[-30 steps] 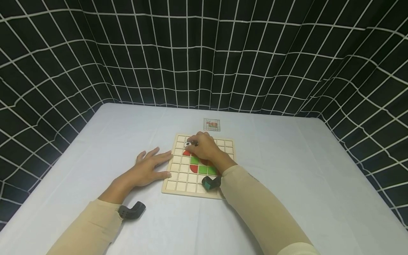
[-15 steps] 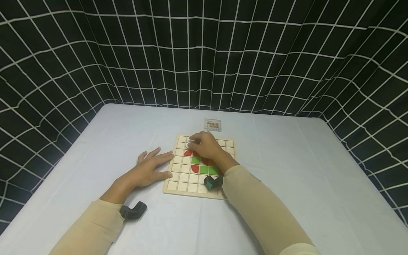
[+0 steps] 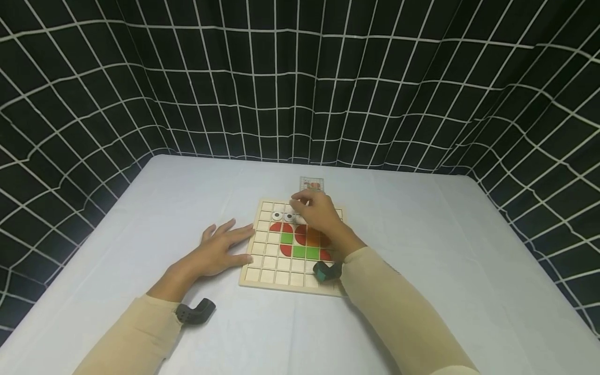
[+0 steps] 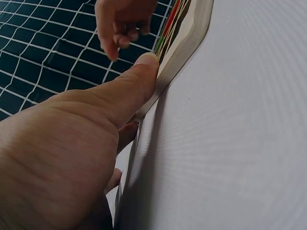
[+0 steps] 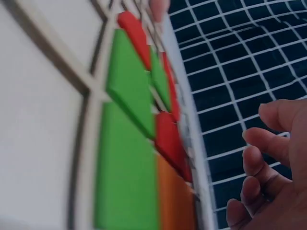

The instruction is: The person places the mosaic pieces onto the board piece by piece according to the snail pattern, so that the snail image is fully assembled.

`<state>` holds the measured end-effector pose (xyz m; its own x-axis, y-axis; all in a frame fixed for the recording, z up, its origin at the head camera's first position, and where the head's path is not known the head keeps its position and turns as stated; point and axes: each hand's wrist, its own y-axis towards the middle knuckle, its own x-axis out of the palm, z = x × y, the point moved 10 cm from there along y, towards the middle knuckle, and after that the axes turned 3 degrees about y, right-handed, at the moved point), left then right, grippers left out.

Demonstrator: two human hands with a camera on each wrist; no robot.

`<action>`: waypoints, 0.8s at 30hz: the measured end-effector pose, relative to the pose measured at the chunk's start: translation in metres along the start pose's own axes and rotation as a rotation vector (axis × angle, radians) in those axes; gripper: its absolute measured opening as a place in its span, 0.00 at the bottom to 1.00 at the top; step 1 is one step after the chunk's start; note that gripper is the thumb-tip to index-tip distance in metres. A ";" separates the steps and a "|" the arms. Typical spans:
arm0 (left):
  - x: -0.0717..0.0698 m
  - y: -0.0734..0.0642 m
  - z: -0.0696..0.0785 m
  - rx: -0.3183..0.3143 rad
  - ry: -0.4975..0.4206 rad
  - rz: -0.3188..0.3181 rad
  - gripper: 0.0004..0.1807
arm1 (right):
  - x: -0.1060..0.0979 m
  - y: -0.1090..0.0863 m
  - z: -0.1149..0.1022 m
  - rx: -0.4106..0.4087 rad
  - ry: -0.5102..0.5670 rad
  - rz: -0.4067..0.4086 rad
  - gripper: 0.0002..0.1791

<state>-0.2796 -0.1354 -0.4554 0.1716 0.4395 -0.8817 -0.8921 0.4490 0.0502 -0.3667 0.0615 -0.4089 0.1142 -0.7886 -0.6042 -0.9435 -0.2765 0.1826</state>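
Note:
A wooden grid board (image 3: pixel 267 277) lies on the white cloth, with coloured tiles set in its cells. Two white eye tiles (image 3: pixel 277 215) sit side by side near its far left part. Below them are red curved tiles (image 3: pixel 281 227), green square tiles (image 3: pixel 305 252) and an orange tile (image 3: pixel 313 237). My left hand (image 3: pixel 213 255) is spread flat, its thumb and fingertips touching the board's left edge. Above the far side of the board hovers my right hand (image 3: pixel 319 212). Its fingers are loosely bent with nothing between them in the right wrist view; the forearm hides some cells.
Just beyond the board lies a small picture card (image 3: pixel 311 183), partly covered by the right hand. A dark curtain with a white grid (image 3: pixel 300 88) encloses the table's back and sides. Each sleeve carries a dark wrist device (image 3: pixel 196 311).
My right hand has let go of an eye tile, which now lies in its cell, and has lifted away to the right. A second eye tile shows beside it. The left hand stays put.

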 end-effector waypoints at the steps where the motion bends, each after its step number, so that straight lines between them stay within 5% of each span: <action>1: 0.000 0.000 0.000 0.000 -0.002 -0.001 0.39 | -0.005 -0.002 -0.001 -0.004 0.005 0.012 0.16; 11: 0.001 0.004 0.000 0.003 0.002 0.010 0.39 | -0.056 -0.027 0.002 0.004 0.008 0.101 0.16; 18: -0.004 0.004 0.003 -0.019 -0.015 -0.017 0.38 | -0.104 -0.048 -0.013 -0.125 -0.102 0.173 0.13; 21: -0.021 0.003 0.004 -0.050 -0.001 0.018 0.37 | -0.133 -0.058 -0.027 -0.193 -0.210 0.242 0.13; 24: -0.058 -0.002 0.005 -0.081 0.100 0.140 0.37 | -0.162 -0.071 -0.047 -0.300 -0.376 0.337 0.15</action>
<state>-0.2861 -0.1580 -0.4020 0.0045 0.4123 -0.9110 -0.9358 0.3228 0.1414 -0.3033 0.1831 -0.2877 -0.3473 -0.6259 -0.6984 -0.7730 -0.2306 0.5910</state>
